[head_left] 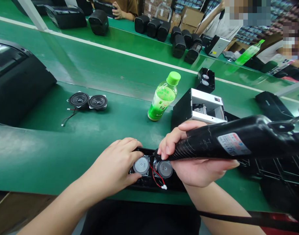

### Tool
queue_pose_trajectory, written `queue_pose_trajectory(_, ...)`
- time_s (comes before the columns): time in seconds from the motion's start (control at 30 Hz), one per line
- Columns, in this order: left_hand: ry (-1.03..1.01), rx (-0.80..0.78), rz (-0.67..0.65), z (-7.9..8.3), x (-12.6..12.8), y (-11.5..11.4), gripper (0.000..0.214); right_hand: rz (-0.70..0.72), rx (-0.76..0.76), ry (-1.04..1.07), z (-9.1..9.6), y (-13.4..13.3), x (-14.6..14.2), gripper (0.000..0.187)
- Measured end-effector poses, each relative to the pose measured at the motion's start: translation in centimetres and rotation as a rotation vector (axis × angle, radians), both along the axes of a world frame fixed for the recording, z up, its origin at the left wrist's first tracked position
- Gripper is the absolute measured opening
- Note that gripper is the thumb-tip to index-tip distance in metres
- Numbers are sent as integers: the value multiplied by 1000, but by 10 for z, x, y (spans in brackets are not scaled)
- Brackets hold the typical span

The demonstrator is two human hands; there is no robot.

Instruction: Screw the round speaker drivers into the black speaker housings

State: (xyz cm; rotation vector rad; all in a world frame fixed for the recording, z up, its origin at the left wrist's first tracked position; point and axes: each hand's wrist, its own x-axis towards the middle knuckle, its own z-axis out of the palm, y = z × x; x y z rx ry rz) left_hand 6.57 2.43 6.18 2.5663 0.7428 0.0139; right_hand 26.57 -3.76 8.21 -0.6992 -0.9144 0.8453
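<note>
My right hand [188,156] is wrapped round a black electric screwdriver [232,142], whose tip points down at a black speaker panel [149,182] lying at the table's near edge. Two round silver-backed speaker drivers [141,165] sit in that panel, joined by red and white wires [157,178]. My left hand [117,163] rests on the panel's left end, fingers curled over the left driver and steadying it.
A pair of loose black speaker drivers [87,101] with wires lies on the green table [66,147] to the left. A green drink bottle [163,97] stands in the middle beside a grey metal box [200,109]. Black speaker housings [164,31] line the far side, where other people work.
</note>
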Motion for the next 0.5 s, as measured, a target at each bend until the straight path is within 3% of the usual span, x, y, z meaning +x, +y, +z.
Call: queue_pose_trajectory(0.5, -1, -13, 4, 0, 1, 1, 34, -5, 16, 9, -3, 1, -2, 66)
